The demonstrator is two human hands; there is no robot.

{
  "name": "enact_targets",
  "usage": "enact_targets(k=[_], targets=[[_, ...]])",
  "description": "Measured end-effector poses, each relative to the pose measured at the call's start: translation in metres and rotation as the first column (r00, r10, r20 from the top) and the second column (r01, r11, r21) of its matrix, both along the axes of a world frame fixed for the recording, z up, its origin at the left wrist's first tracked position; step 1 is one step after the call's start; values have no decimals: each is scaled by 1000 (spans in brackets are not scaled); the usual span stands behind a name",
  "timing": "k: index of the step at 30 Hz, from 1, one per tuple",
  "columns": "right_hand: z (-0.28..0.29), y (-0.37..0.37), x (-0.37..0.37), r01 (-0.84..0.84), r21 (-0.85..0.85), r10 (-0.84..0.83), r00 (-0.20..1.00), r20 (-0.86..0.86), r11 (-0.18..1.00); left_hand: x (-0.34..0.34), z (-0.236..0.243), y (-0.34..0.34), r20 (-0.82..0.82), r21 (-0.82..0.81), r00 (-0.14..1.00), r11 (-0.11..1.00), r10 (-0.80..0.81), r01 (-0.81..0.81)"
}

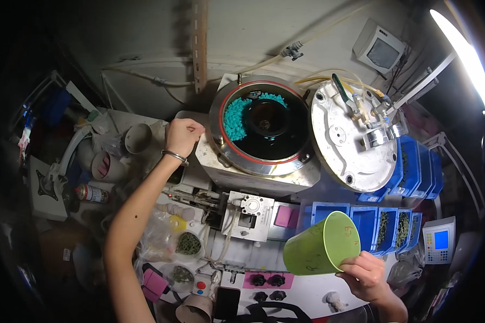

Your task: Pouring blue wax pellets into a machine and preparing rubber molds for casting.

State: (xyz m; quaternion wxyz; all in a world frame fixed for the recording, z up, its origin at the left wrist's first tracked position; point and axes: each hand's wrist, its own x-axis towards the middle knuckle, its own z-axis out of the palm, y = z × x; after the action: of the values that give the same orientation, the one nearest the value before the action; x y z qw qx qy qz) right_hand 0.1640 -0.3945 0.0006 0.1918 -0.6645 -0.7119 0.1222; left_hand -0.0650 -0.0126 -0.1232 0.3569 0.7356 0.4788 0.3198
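My right hand (365,275) grips the rim of a light green plastic bucket (310,248), tilted on its side with its mouth to the right. No contents show inside its mouth. My left hand (183,137) is curled closed beside the left edge of a round metal pot (216,116); whatever its fingers may hold is hidden. A red seal ring (229,92) runs round the pot's rim. Inside, turquoise pellets (235,119) lie along the left and far sides, around a dark centre. The heavy round lid (328,148), bearing a green-handled valve (339,86), stands open at the right.
Blue bins (365,222) with small green parts stand at the right, near a keypad unit with a blue screen (441,238). A small press (250,207) sits before the pot. Cups (109,167) and a spray can (91,194) crowd the left. A lamp (463,56) glows upper right.
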Motion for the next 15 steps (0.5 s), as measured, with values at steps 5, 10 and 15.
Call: enact_targets(k=[5,10,15], targets=[[-3,0,1,18,-24,-18,1000,-10,1000,23,40,-29,172,145,981,987,-95,70],[-7,-1,3,7,-3,-7,999,-48,1000,62,69,-59,-77,103,906,900,-417,423],[-8,-9,7,0,-36,-1,999,-38,999,78,48,-60,-280,424,888,783,-364,455]])
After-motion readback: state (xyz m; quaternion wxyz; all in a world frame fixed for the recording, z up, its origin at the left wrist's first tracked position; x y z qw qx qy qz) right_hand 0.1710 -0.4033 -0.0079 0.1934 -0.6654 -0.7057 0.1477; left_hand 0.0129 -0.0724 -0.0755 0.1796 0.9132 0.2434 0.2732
